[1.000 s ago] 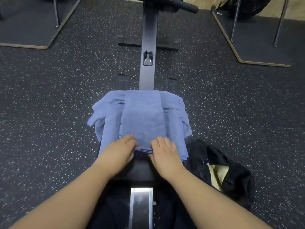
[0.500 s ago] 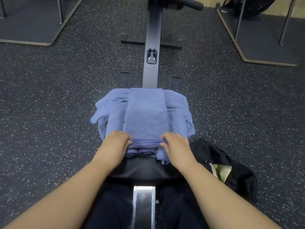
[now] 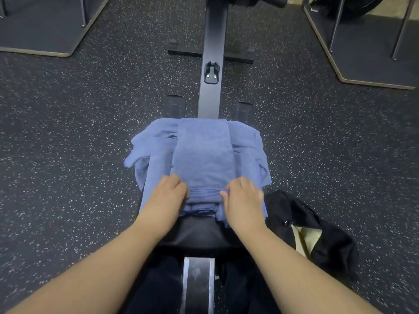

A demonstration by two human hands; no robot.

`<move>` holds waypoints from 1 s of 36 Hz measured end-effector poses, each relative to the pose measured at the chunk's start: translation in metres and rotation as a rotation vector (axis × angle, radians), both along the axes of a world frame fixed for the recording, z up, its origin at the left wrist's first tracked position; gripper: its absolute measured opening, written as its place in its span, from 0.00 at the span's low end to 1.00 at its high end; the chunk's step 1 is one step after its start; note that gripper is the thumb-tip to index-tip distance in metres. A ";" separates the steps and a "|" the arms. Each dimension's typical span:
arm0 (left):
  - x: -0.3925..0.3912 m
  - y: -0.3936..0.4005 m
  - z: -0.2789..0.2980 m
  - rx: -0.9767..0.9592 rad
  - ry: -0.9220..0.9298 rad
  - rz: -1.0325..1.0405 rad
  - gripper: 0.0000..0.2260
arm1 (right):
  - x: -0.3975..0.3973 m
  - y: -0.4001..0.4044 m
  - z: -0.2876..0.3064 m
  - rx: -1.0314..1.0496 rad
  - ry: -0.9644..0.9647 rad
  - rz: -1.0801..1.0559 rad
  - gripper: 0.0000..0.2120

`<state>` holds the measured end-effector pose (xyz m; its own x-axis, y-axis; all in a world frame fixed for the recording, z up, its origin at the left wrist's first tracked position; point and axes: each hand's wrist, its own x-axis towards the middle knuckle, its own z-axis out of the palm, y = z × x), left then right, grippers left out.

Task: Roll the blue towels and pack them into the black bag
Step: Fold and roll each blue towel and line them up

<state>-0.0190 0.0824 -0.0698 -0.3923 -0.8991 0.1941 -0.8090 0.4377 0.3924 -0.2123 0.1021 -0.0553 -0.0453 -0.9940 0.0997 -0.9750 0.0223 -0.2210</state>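
1. The floor (image 3: 68, 155) is dark speckled rubber, and a long black bench (image 3: 197, 236) runs from near to far down the middle with a metal rail (image 3: 212, 91) carrying on past it. That bench is the work surface.

2. The black bag (image 3: 322, 241) sits on the floor just right of the bench's near end, mouth gaping so a tan lining shows. Looks floppy, so I'd guess it needs holding open when stuff goes in.

3. The heap of blue towels (image 3: 147, 155) is piled on the far half of the bench, spilling over both sides. Soft, light, no stiffness at all, so it'll sag wherever it's unsupported.

4. The folded towel (image 3: 204, 152) lies on top of that heap as a long strip running near to far. Its near end is bunched into the start of a roll. Best place to hold it, I think, is right at that near edge, both corners, keeping it tight so it doesn't go lopsided.

5. The left hand (image 3: 167, 196) has its fingers curled onto the left corner of that near edge.

6. The right hand (image 3: 243, 196) pinches the right corner, fingertips tucked into the hem, mirror of the left.
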 end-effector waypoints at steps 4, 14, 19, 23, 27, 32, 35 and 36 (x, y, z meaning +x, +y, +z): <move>-0.002 0.001 -0.004 -0.004 0.013 0.001 0.08 | -0.001 -0.003 0.002 -0.143 0.090 0.039 0.19; -0.003 0.001 -0.014 -0.052 -0.145 0.019 0.11 | 0.005 0.002 -0.014 -0.145 -0.113 0.209 0.08; -0.008 0.001 -0.020 -0.182 -0.178 0.071 0.08 | 0.011 0.004 -0.019 -0.204 0.008 0.142 0.12; -0.007 0.000 -0.023 -0.222 -0.153 0.047 0.03 | 0.014 0.006 -0.027 -0.239 0.070 0.120 0.20; -0.003 -0.002 -0.017 -0.181 -0.180 0.020 0.04 | 0.010 0.005 -0.028 -0.266 0.114 0.119 0.14; 0.000 -0.003 -0.007 -0.136 -0.166 0.007 0.10 | 0.008 0.002 -0.026 -0.248 0.099 0.136 0.11; 0.000 -0.003 -0.001 -0.093 -0.171 -0.014 0.14 | 0.006 0.001 -0.024 -0.214 0.067 0.136 0.15; 0.000 -0.002 0.000 -0.084 -0.173 -0.008 0.14 | 0.006 0.000 -0.023 -0.207 0.063 0.137 0.15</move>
<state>-0.0192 0.0803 -0.0695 -0.4339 -0.8791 0.1975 -0.8574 0.4702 0.2091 -0.2064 0.1025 -0.0785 0.1015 -0.9484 0.3003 -0.9778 -0.1507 -0.1457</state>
